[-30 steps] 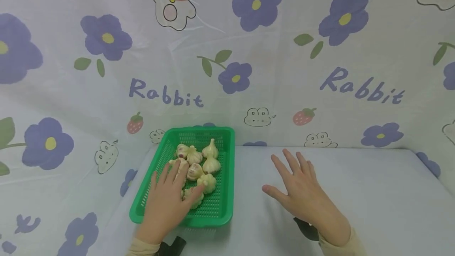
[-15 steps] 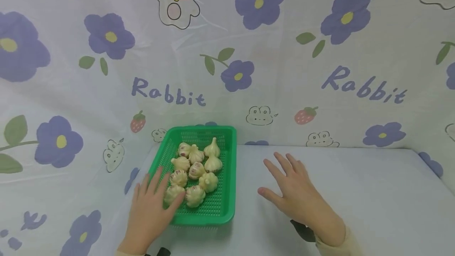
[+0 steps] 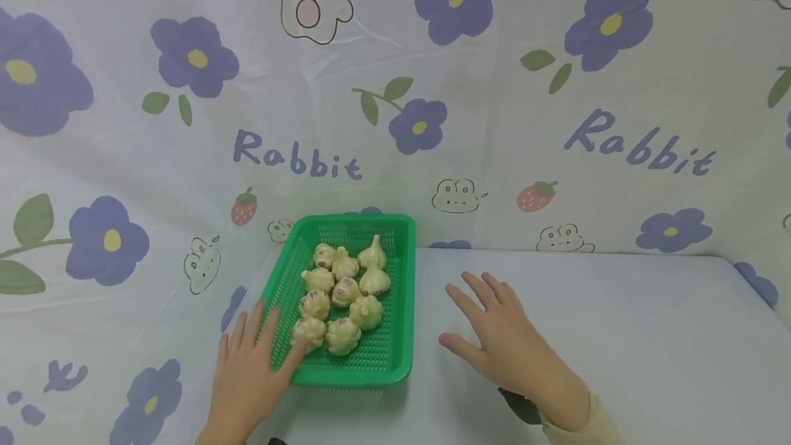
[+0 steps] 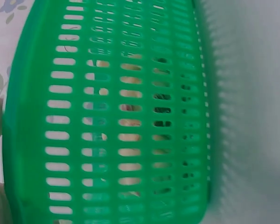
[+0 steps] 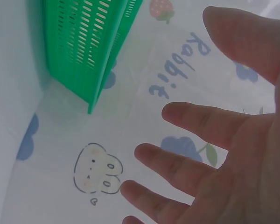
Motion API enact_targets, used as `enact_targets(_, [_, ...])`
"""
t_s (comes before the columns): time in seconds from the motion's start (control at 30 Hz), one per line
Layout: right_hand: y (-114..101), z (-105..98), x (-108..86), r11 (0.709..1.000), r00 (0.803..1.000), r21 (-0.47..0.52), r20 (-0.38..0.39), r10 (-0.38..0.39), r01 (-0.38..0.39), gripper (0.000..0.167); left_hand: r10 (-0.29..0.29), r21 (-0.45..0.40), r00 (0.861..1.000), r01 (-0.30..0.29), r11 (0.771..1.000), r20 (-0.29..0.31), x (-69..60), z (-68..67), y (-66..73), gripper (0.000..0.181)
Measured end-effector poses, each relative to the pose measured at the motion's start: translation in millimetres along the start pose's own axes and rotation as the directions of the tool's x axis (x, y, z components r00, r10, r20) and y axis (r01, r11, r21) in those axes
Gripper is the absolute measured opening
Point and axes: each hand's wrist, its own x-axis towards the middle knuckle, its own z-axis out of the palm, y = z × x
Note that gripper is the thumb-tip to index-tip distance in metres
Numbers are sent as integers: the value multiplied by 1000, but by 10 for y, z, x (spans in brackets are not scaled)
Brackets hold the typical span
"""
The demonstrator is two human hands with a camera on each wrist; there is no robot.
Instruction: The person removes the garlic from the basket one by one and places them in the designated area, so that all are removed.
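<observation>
Green plastic stole the show: the basket sat on the white table, and the garlic lay inside it, ten bulbs by the count from the head view. One stood out at 1 o'clock, its long neck pointing to 12. And the hands, reckoned from the basket's middle? Well apart, the pair of them! Over at 8 o'clock, the left hand had its fingers spread across the basket's edge, thumb tip right by the nearest bulb; whether it touched bulb or rim, you could not tell. Its wrist view was nearly all basket wall, pale garlic peeping through the slots, a sliver of hand at 9 o'clock. Across to the right hand, between 3 and 4 o'clock, well apart from the basket: fingers and thumb splayed, back of the hand to the head view. Its own wrist view put the basket up at 11 o'clock. Pale sleeve at that arm, dark piece under the wrist. And up at 12 o'clock, the sheet formed the backdrop, purple flowers and all, a strawberry showing at 2.
</observation>
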Motion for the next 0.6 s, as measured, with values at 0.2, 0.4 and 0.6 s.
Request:
enact_targets(0.2, [-35, 33, 5, 1000, 999, 26, 39, 9, -10, 70, -29, -5, 1000, 29, 1000, -2, -26, 42, -49, 88])
enact_targets(0.4, [-85, 55, 17, 998, 997, 51, 80, 20, -24, 71, -41, 19, 999, 41, 999, -6, -40, 46, -74, 94])
enact_targets(0.6, [-116, 82, 38, 997, 994, 63, 108, 25, -32, 70, -42, 41, 999, 43, 998, -30, -55, 65, -96, 93])
